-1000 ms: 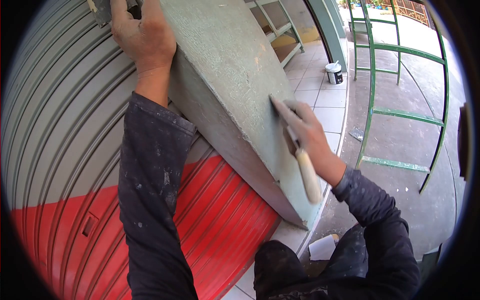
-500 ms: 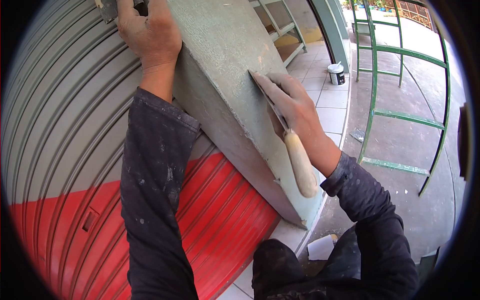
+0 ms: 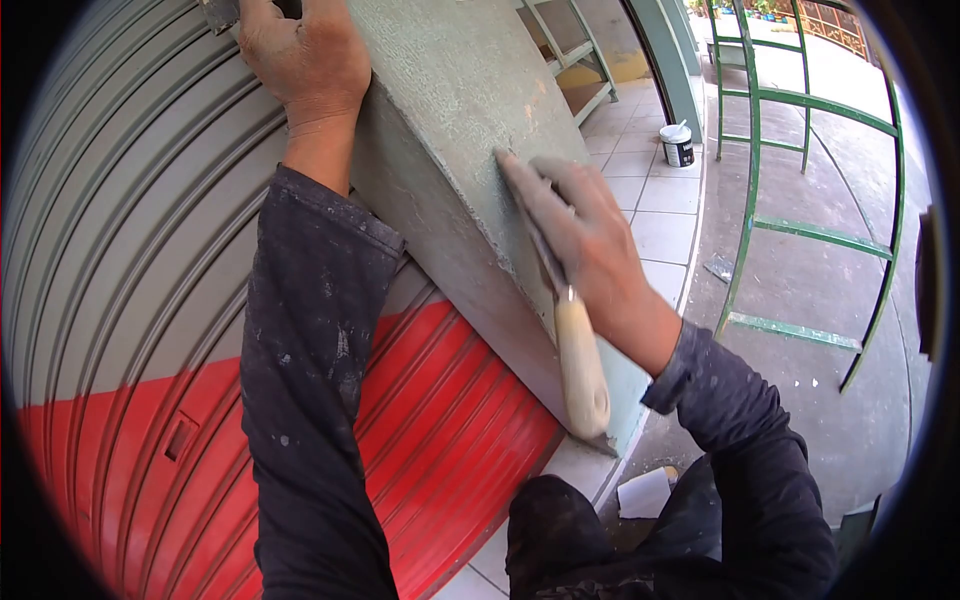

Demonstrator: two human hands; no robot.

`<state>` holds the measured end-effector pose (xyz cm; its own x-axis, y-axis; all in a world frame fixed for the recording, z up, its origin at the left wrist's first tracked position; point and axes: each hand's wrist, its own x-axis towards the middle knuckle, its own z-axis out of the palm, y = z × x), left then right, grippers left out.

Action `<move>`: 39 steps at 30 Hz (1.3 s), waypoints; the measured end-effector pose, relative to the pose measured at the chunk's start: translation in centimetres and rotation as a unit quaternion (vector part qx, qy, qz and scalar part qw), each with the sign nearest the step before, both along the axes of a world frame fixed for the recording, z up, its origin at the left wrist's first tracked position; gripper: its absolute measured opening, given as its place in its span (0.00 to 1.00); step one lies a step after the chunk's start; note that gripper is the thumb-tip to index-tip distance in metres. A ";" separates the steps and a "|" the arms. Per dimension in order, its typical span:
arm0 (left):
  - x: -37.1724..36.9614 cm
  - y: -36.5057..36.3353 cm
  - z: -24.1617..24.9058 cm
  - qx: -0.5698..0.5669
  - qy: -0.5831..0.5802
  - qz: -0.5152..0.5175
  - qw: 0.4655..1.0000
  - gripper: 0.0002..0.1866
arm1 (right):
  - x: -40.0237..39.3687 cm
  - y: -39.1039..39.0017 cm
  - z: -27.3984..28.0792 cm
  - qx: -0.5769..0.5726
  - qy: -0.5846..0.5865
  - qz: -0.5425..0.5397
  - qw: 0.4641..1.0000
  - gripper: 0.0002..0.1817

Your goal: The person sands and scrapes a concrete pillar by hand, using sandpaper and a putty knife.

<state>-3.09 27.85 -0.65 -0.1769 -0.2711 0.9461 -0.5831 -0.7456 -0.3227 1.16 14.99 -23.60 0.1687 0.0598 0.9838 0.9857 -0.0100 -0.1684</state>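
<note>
My right hand (image 3: 595, 235) is closed on a trowel with a pale wooden handle (image 3: 582, 365). Its fingers lie along the blade, which is against the broad face of a grey-green pillar (image 3: 470, 90) with rough, patchy plaster. The handle points down toward the pillar's foot and overlaps its long edge in this view. At the top left, my left hand (image 3: 315, 65) is closed around a worn grey flat-edged piece (image 3: 219, 14), mostly cut off by the frame; I cannot tell what it is. That hand is beside the pillar's upper left edge.
A ribbed roller shutter, grey above and red below (image 3: 450, 400), fills the left side. Green metal ladder frames (image 3: 825, 235) stand on the right. A small paint can (image 3: 678, 150) sits on the tiles. White paper (image 3: 645, 493) lies near my knees.
The trowel has shifted a little down the pillar, its handle swinging down and left across the edge. My left hand has moved only slightly.
</note>
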 end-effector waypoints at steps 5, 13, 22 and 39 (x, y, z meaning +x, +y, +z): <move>-0.2 0.6 0.4 0.014 -0.013 0.020 1.000 0.36 | 8.0 0.1 0.9 0.022 0.022 -0.015 0.999 0.22; 0.3 2.2 1.4 0.036 -0.051 0.085 0.994 0.37 | 3.8 0.3 -1.0 0.008 -0.018 -0.010 1.000 0.26; 0.2 0.1 0.3 0.008 -0.018 0.004 1.000 0.37 | 4.4 0.0 -0.7 -0.005 -0.005 -0.011 1.000 0.26; 0.1 1.1 0.7 0.021 -0.040 0.060 0.997 0.36 | 7.2 0.3 1.0 0.004 -0.023 -0.025 0.999 0.28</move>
